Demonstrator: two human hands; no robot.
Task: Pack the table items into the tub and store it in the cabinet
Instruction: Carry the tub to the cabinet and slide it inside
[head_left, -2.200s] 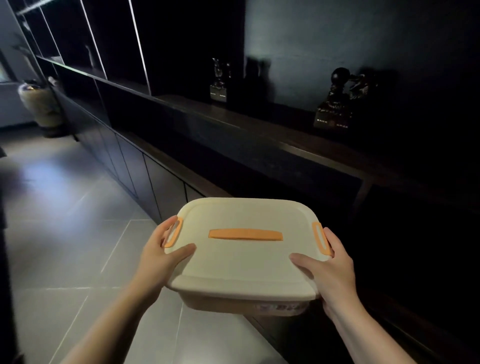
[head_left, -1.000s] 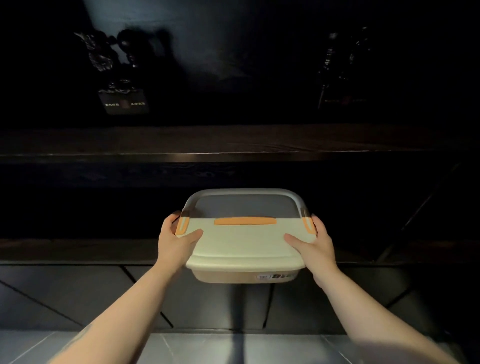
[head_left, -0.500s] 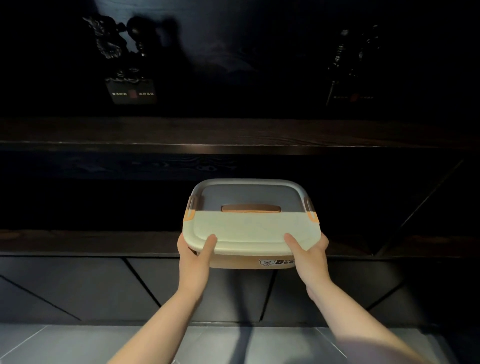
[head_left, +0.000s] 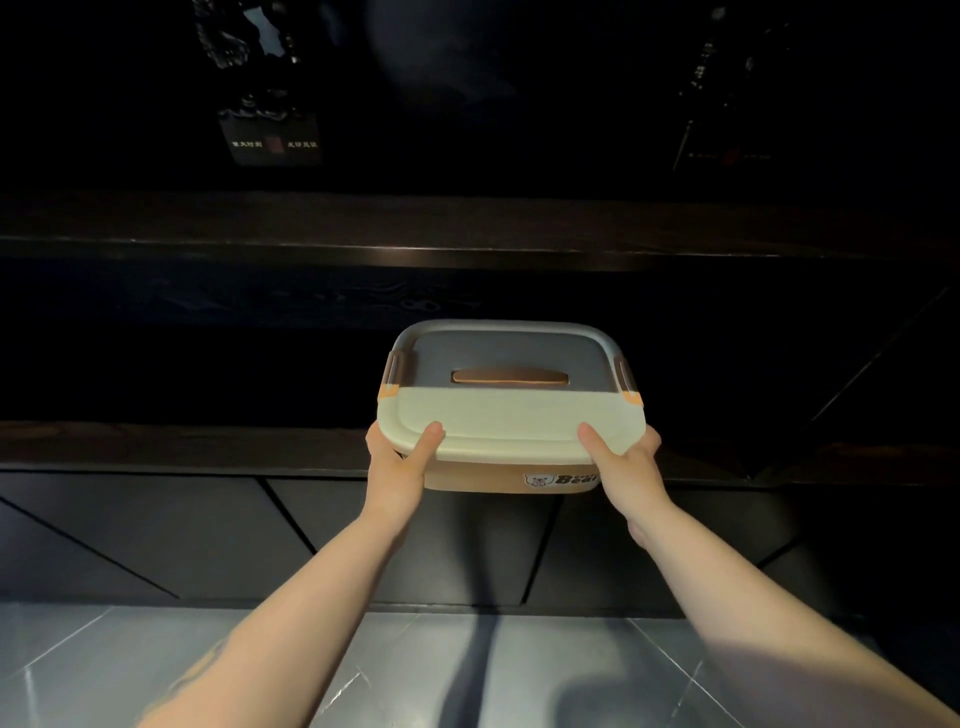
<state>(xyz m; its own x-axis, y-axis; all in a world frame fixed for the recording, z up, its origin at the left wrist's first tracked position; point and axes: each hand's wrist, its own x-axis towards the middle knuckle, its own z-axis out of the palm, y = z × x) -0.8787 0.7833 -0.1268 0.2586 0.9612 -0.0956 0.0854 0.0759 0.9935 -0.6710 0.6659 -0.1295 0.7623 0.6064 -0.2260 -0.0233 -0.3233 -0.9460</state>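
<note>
Far half of the tub (head_left: 511, 415) sits in cabinet (head_left: 467, 254) shadow, fingers hidden underneath, left hand (head_left: 400, 467) and right hand (head_left: 626, 467) gripping its near corners.

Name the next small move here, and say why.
Probably keep sliding the tub straight into the cabinet shelf: its far half is in shadow inside, while the left hand and right hand hold the protruding near corners.
</note>
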